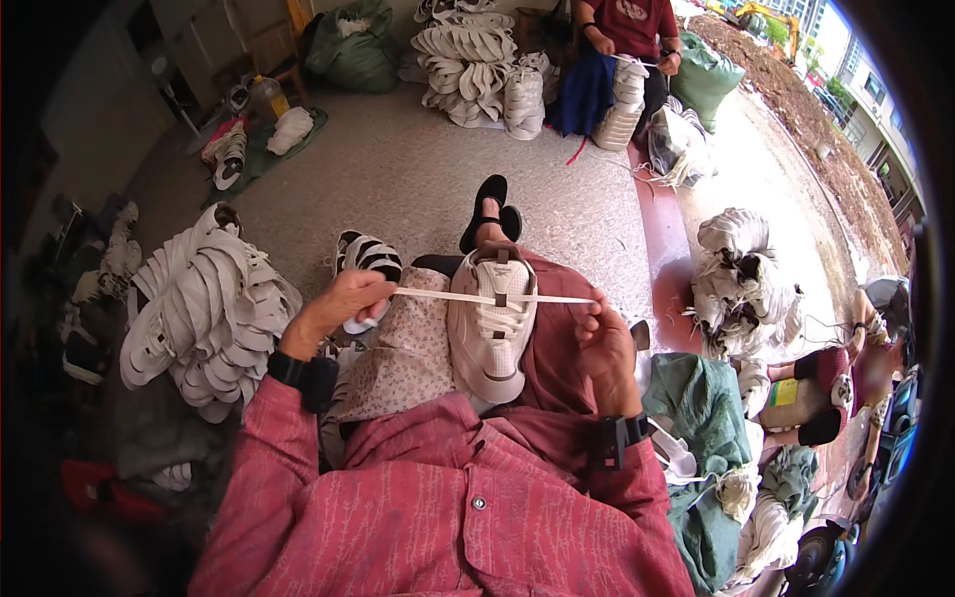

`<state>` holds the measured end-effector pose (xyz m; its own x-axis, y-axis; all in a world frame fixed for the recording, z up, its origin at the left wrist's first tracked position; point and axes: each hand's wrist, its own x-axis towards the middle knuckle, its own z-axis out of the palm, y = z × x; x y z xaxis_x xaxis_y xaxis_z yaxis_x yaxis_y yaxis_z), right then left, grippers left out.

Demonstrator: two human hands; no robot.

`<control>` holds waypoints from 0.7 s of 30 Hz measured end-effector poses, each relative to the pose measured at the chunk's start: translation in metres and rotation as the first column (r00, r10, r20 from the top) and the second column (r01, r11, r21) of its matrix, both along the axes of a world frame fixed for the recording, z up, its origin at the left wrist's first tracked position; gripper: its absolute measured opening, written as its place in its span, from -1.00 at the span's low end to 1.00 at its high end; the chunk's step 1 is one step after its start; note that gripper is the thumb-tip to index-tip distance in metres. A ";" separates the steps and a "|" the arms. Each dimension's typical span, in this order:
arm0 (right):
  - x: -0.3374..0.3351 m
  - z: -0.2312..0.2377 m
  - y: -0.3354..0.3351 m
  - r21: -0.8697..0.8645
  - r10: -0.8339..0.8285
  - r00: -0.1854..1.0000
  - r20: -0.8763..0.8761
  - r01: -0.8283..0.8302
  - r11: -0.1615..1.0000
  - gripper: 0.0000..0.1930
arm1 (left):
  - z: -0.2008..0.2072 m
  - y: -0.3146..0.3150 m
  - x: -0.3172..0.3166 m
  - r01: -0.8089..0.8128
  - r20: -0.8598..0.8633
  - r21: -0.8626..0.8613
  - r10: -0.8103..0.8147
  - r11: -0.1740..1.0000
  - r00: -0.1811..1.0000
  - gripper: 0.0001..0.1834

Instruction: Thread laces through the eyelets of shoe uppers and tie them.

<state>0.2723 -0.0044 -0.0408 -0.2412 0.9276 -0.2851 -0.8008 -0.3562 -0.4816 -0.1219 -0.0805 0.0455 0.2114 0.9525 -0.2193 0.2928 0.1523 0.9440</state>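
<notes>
While taut, lace [428, 294] (flat) over round-toed shoe [492, 350].

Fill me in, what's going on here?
A seated person is lacing a pale shoe on their lap, toe toward them. The left hand and right hand pull a white lace taut across its tongue; lace rows already cross nearer the toe. A heap of pale shoe parts stands to the left. Across the floor, another person holds a pale strand above a stack of similar parts.
</notes>
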 end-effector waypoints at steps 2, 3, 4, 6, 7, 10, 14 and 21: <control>0.030 -0.018 0.007 -0.063 -0.070 0.995 -0.076 0.065 0.996 -0.79 | -0.006 -0.015 -0.025 -0.139 -0.031 -0.047 0.137 0.989 0.990 -0.65; 0.047 -0.028 0.012 -0.090 -0.110 0.989 -0.098 0.101 0.991 -0.79 | -0.009 -0.024 -0.037 -0.133 -0.036 -0.043 0.132 0.990 0.991 -0.65; 0.062 -0.036 0.012 -0.019 -0.133 0.983 -0.129 0.132 0.991 -0.79 | -0.015 -0.033 -0.049 -0.195 -0.041 -0.062 0.193 0.979 0.980 -0.65; 0.085 -0.037 0.008 -0.036 -0.222 0.972 -0.072 0.220 0.975 -0.80 | -0.027 -0.047 -0.059 -0.258 -0.047 -0.080 0.255 0.963 0.966 -0.65; 0.097 -0.038 0.006 -0.045 -0.259 0.965 -0.048 0.257 0.965 -0.80 | -0.033 -0.054 -0.061 -0.291 -0.099 -0.098 0.282 0.952 0.954 -0.64; 0.130 -0.042 -0.005 -0.029 -0.342 0.939 0.050 0.343 0.939 -0.80 | -0.054 -0.053 -0.060 -0.285 -0.197 -0.113 0.260 0.952 0.945 -0.64; 0.165 -0.048 -0.032 0.019 -0.453 0.808 0.376 0.482 0.876 -0.75 | -0.035 -0.024 -0.012 -0.019 -0.625 0.404 0.291 0.915 0.724 -0.76; 0.189 -0.063 -0.042 -0.122 -0.522 0.778 0.350 0.590 0.798 -0.77 | 0.009 0.040 0.122 0.265 -0.369 0.798 0.091 0.542 0.925 -0.81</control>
